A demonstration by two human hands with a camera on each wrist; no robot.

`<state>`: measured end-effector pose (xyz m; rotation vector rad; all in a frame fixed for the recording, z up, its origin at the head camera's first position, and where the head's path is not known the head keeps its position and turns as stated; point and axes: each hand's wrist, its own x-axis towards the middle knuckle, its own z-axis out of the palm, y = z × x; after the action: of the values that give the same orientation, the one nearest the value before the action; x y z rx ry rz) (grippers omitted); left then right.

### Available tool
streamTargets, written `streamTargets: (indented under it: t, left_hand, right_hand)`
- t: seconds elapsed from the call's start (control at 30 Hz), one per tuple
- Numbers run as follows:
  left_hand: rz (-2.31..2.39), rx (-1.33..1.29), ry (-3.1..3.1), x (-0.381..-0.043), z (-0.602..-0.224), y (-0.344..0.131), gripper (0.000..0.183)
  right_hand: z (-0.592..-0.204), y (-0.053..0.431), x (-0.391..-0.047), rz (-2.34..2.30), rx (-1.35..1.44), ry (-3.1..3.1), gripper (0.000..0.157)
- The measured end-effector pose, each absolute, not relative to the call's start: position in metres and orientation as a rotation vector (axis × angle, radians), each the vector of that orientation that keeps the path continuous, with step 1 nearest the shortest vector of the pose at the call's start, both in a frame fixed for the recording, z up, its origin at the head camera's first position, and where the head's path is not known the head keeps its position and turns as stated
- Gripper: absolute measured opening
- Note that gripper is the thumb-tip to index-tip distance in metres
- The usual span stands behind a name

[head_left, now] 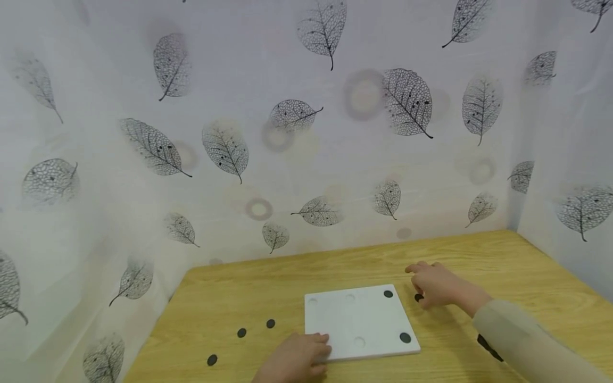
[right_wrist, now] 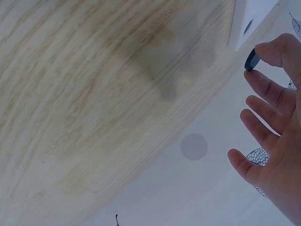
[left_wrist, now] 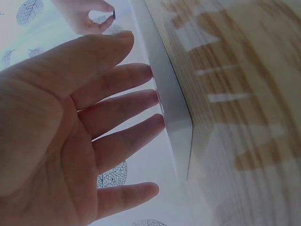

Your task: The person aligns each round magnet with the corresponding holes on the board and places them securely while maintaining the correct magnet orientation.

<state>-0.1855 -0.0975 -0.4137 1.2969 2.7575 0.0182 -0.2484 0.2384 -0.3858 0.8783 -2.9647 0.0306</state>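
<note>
A thin white board (head_left: 356,319) with shallow round recesses lies on the wooden table. Black discs fill two of its recesses, an upper right disc (head_left: 388,293) and a lower right disc (head_left: 405,338). My left hand (head_left: 296,355) is at the board's front left corner, its straightened fingertips (left_wrist: 149,98) touching the edge in the left wrist view. To the right of the board, over the table, my right hand (head_left: 435,284) pinches another black disc (right_wrist: 252,60) between thumb and index finger. The other right fingers are spread and hold nothing.
Left of the board lie three loose black discs: a near disc (head_left: 212,360), a middle disc (head_left: 241,333) and a far disc (head_left: 271,323). A white curtain (head_left: 287,175) printed with leaves encloses the back and sides of the table (head_left: 479,266).
</note>
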Motion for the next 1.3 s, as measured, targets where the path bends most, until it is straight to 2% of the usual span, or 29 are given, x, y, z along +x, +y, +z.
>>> streamTargets:
  t: [0.27,0.4,0.73,1.07,1.3]
  left_hand:
    - [0.004,1.411,2.813,-0.184,-0.416,-0.100,0.010]
    - [0.028,1.437,2.830,-0.184,-0.414,-0.102,0.015]
    - [-0.016,1.460,2.824,-0.185,-0.415,-0.101,0.011]
    - [-0.019,1.326,2.782,-0.185,-0.415,-0.099,0.014]
    - [-0.044,1.331,2.782,-0.186,-0.413,-0.099,0.015]
  right_hand:
    - [-0.384,0.217,-0.250,0.020,0.944,-2.947,0.025]
    - [-0.386,0.206,-0.252,0.019,0.983,-2.938,0.024]
    - [-0.386,0.177,-0.262,-0.018,1.031,-2.936,0.024]
    - [-0.390,0.158,-0.270,-0.097,1.024,-2.936,0.021]
    - [-0.388,0.148,-0.275,-0.100,0.998,-2.966,0.021]
